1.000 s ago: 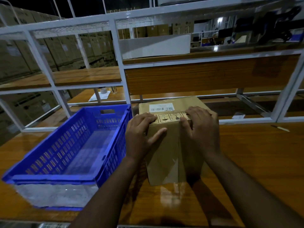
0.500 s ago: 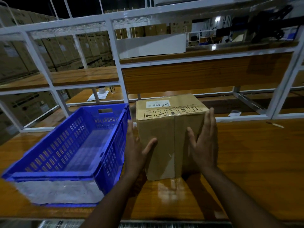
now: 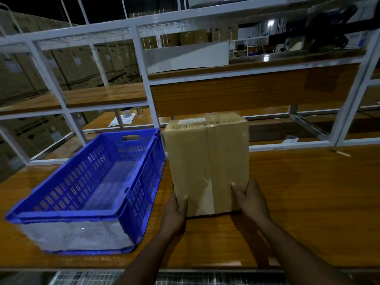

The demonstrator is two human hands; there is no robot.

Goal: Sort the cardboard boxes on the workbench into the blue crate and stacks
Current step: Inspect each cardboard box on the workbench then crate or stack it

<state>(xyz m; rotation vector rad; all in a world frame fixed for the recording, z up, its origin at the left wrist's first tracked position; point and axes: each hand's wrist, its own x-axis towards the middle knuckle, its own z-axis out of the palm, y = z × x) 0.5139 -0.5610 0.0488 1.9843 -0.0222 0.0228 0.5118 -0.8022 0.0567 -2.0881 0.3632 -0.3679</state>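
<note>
A tall brown cardboard box, taped down its front, stands upright on the wooden workbench in the middle of the view. A white barcode label lies on its top. My left hand grips its lower left corner and my right hand grips its lower right corner, thumbs on the front face. The blue crate sits just left of the box, almost touching it, and holds nothing I can see.
A white metal shelf frame with wooden boards rises behind the bench. Papers lie on a bench beyond it. A small pen-like object rests at the right rear. Stacked cartons fill the dark background on the left.
My hands have slid from the box's top down its sides to the bottom corners. The box now looks tipped or raised, its front face turned more toward me.
</note>
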